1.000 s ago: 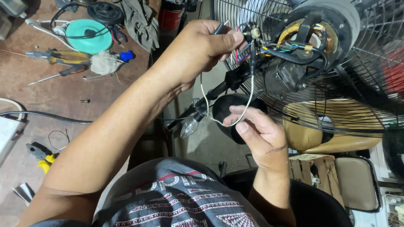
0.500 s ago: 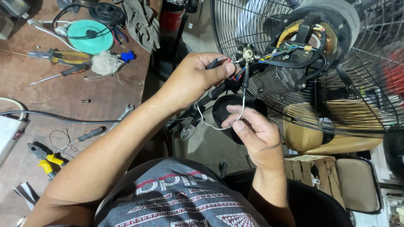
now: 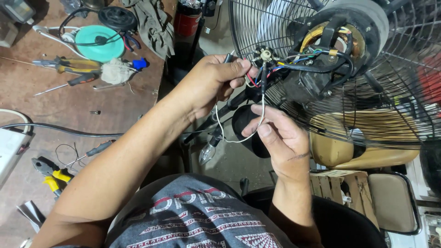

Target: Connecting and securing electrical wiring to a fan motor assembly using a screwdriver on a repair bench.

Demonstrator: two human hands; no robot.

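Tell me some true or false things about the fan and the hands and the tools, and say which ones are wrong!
1. The left hand holds a thin dark tool at the wires behind the fan motor. True.
2. The right hand pinches a white wire. True.
3. The yellow-handled pliers are in the right hand. False: they lie on the brown workbench, at the left.
4. A clear bulb hangs below the hands. True.
5. The fan's wire cage is bright green. False: it is black.
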